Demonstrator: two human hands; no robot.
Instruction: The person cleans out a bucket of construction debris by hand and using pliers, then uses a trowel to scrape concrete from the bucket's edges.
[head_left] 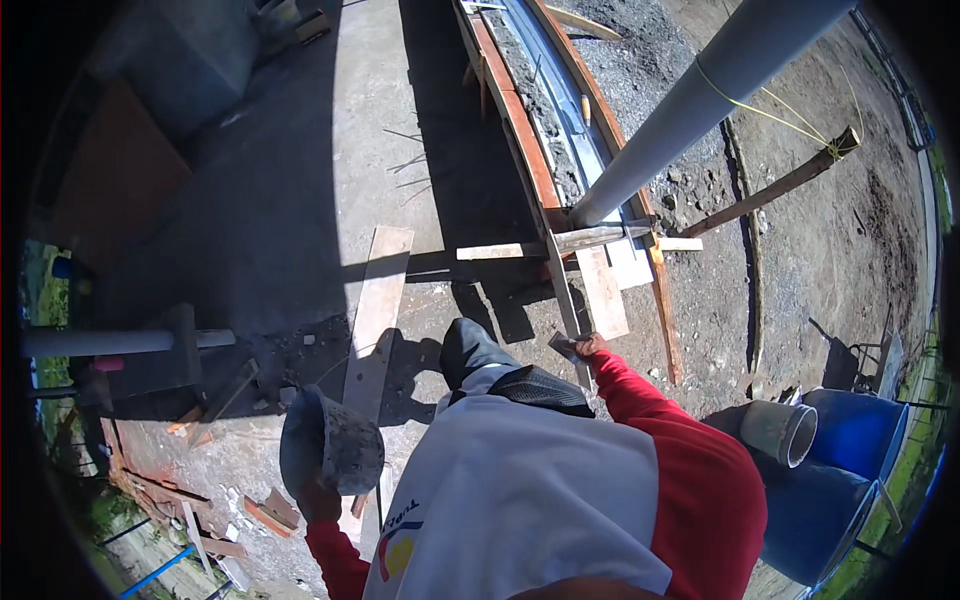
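My left hand [318, 500] is closed on a mortar-smeared bucket [352, 455], which hangs tilted beside my left hip. The bucket's contents cannot be made out. My right hand [592, 345] is stretched forward, its fingers wrapped round a trowel [564, 347] with a flat grey blade. That blade is close beside the long upright board of the formwork [572, 305]. Ahead, wet grey mortar [540, 95] lies along the wooden trough, and a tool with a yellow handle [586, 108] rests in it.
A thick grey column [700, 100] rises at the trough's near end. A propping pole [770, 195] with yellow rope leans at the right. Blue barrels [815, 520] and a pale bucket [778, 432] stand at the lower right. A plank [378, 320] lies on the ground.
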